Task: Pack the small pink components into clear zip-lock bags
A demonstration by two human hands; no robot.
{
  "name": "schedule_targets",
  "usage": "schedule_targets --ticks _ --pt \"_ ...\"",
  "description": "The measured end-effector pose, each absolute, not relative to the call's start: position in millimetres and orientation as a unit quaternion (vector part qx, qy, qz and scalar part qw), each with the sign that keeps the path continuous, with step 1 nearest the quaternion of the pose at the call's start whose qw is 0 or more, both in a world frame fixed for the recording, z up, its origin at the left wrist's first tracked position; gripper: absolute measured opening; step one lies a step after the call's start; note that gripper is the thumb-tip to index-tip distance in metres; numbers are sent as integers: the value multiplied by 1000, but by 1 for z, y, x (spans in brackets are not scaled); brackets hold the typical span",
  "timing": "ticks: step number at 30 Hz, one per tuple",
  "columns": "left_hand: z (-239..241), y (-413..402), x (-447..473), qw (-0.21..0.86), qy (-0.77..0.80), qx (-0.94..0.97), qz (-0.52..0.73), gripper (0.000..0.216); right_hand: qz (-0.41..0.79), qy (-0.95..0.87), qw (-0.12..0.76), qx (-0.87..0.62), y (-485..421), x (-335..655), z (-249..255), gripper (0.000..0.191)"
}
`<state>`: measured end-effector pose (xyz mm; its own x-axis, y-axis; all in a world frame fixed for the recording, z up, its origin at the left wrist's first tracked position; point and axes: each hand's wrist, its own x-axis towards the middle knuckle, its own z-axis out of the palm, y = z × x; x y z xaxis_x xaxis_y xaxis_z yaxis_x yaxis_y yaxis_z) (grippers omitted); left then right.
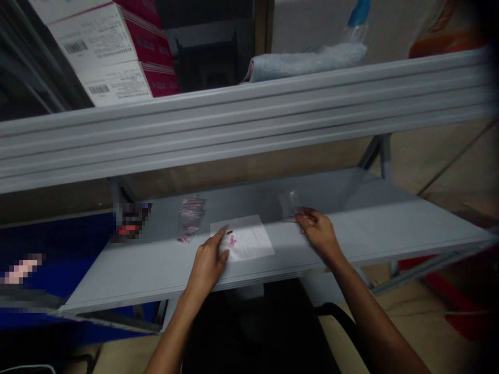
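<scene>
The left hand (210,255) spreads finger and thumb over the left edge of the white sheet (253,240), perhaps steadying it; its paleness likely makes the pink pieces (233,240) on it stand out. Right of the sheet, the right hand (316,228) pinches a clear bag (289,201).

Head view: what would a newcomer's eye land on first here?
Probably the white sheet with small pink pieces on it, by the left hand. Next, the clear bag in the right hand, then the pink-and-white boxes stacked at top left.
</scene>
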<state>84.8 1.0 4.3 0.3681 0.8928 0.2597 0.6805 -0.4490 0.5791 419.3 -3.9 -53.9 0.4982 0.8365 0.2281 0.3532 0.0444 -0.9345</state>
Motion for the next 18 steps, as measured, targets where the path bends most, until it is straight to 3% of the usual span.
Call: schedule_targets --ticks 3,8,12,15,18 --pt "6 2 91 192 486 807 277 58 160 -467 537 -684 -4 419 -57 50" --pt "12 4 89 176 483 798 314 56 154 -424 583 -676 -10 421 -60 50" --pt "17 17 57 42 551 746 372 52 167 -393 629 -649 -14 419 -59 43" --pt "18 30 31 -37 624 717 308 71 163 -393 644 -636 -16 417 -55 33" --pt "13 36 17 -39 663 700 262 69 164 -399 644 -631 -16 416 -52 28"
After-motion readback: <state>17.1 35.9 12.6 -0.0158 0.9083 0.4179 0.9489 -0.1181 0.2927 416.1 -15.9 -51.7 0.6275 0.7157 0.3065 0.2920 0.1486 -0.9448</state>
